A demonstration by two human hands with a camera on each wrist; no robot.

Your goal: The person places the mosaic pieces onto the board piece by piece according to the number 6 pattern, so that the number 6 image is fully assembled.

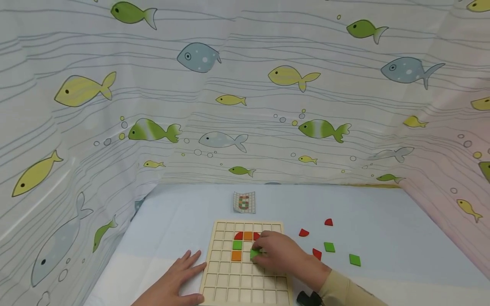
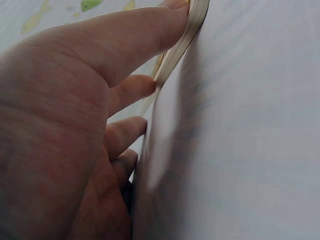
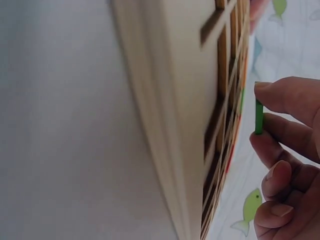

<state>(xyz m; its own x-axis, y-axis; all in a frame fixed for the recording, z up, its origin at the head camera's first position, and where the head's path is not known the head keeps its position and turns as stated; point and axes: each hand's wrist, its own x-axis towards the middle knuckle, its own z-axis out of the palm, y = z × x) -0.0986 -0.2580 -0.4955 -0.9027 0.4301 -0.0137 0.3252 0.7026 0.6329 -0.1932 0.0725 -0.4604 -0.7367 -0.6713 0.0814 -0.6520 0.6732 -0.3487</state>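
A wooden grid board [image 1: 229, 280] lies on the table. In its upper cells sit red quarter-round tiles [image 1: 239, 235], an orange tile [image 1: 248, 236] between them, a green tile [image 1: 237, 245] and a lower orange tile [image 1: 236, 255]. My right hand [image 1: 281, 255] pinches a green square tile [image 3: 259, 116] between thumb and fingers, just above the board; in the right wrist view a gap shows between tile and grid. My left hand [image 1: 178, 276] rests at the board's left edge with fingers spread, thumb and fingertips touching the rim [image 2: 197, 20] in the left wrist view.
A small pattern card [image 1: 244, 202] with a coloured figure lies behind the board. To the right are loose red quarter-round tiles [image 1: 303, 232] and green square tiles [image 1: 354, 259]. A black object [image 1: 307, 298] is by the right wrist. A fish-print curtain [image 1: 229, 127] encloses the table.
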